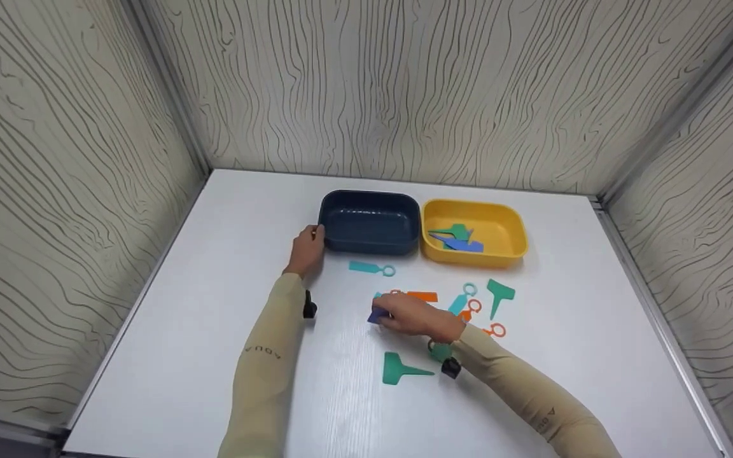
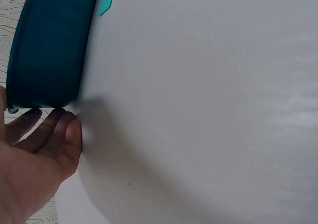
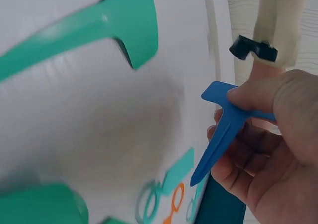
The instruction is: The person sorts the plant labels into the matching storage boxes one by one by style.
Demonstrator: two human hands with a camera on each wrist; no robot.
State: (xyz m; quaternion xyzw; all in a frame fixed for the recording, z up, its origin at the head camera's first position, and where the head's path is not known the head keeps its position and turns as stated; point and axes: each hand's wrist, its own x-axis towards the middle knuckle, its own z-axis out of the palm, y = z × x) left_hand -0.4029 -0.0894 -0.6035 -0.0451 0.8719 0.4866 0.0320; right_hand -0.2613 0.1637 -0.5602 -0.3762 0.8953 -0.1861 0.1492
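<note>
My right hand [image 1: 414,316] pinches a blue T-shaped plant label [image 3: 223,127] between thumb and fingers, its pointed stem sticking out. In the head view the hand hovers low over the table's middle and hides part of the tags beneath. My left hand [image 1: 307,250] is at the left end of a dark blue bin [image 1: 371,246]; its fingertips rest against the end wall in the left wrist view. A green T-shaped plant label [image 1: 393,368] lies nearest my right hand at the front. Just before the bin lies a turquoise ring-ended tag [image 1: 364,267].
A yellow bin [image 1: 503,232] beside the dark one contains green and blue labels [image 1: 465,245]. Orange tags [image 1: 424,296] and another turquoise tag [image 1: 459,303] lie scattered near the right forearm. Another green label [image 1: 500,291] lies farther right. Wood-patterned walls [image 1: 366,95] enclose the table [image 1: 182,356].
</note>
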